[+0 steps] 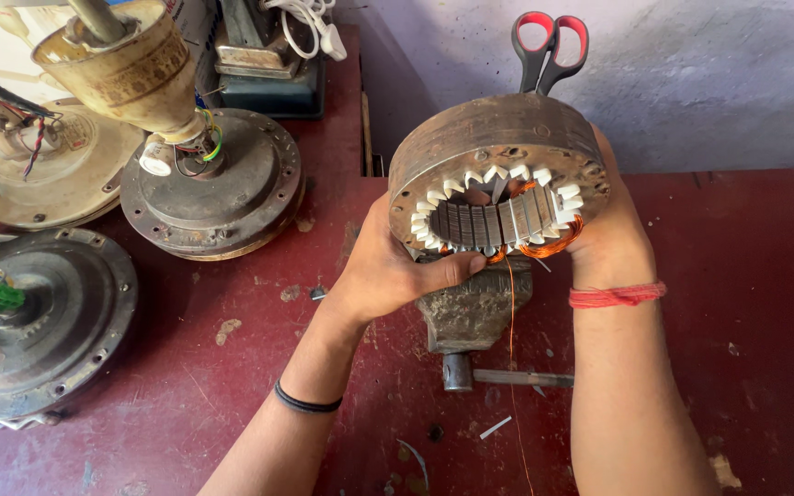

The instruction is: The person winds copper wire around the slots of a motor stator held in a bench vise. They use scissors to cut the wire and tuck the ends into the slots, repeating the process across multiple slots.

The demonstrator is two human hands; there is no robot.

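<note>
While your left hand (388, 271) and right hand (613, 234) each grip a side of the round motor core (493, 174) above the vise (472, 308) mid-bench, keep it level so the loose copper wire (511, 312) hangs untangled.

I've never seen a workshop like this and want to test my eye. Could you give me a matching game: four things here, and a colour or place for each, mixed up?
Things:
1. scissors
2. stator ring
3. wrist thread
4. bench vise

Descriptions:
A. red, tied on the right arm
B. black blades, red handle loops, behind the ring
C. held between left hand and right hand
D. grey, below the ring on the red table

Pairs: 1-B, 2-C, 3-A, 4-D
</note>
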